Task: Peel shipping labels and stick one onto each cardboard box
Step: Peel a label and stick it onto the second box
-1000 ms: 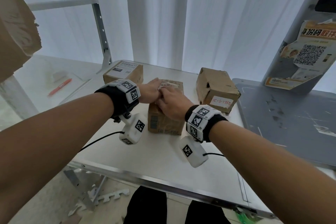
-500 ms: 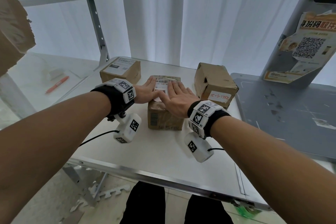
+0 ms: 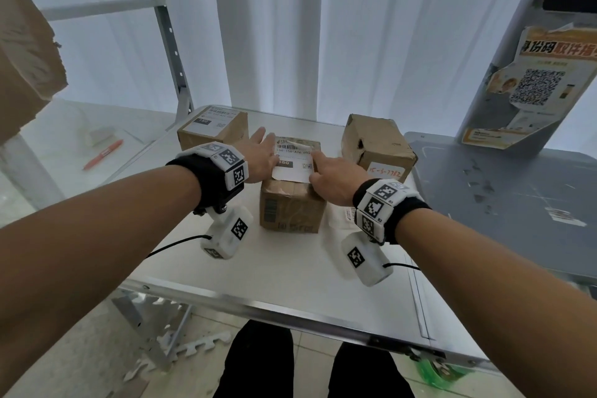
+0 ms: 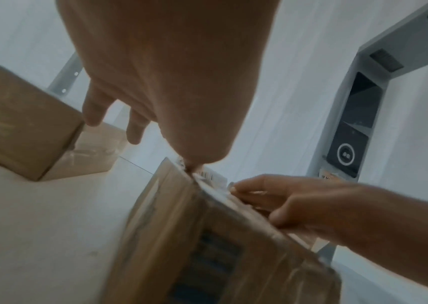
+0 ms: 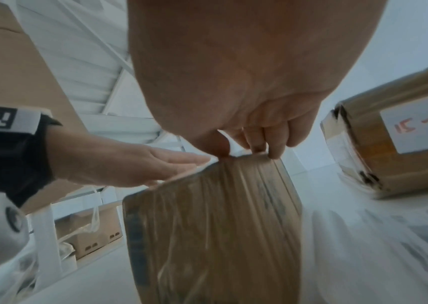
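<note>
1. Middle cardboard box [image 3: 292,203]: stands on the white table [image 3: 274,271], between two other boxes. It serves as the landmark below.
2. Shipping label [image 3: 293,160]: lies on the top face of the middle cardboard box, its near edge reaching the box's front top edge; a barcode and printed numbers show on it.
3. Left hand [image 3: 260,157]: rests flat on the left part of the box top, fingers straight and released, touching the label's left edge. The left wrist view shows the heel of this hand [image 4: 179,98] on the box's top edge.
4. Right hand [image 3: 332,176]: sits on the right part of the box top, fingers extended and pressing at the label's right edge; it clasps nothing. In the right wrist view its fingertips [image 5: 272,152] touch the box's top edge.
5. Left box [image 3: 213,132]: behind and left of the middle box, with a printed label on top.
6. Right box [image 3: 376,145]: right of the middle box, well apart, bearing a small white label with red handwriting on its front.
7. Red pen [image 3: 102,154]: far left of the middle box, on a separate surface.
</note>
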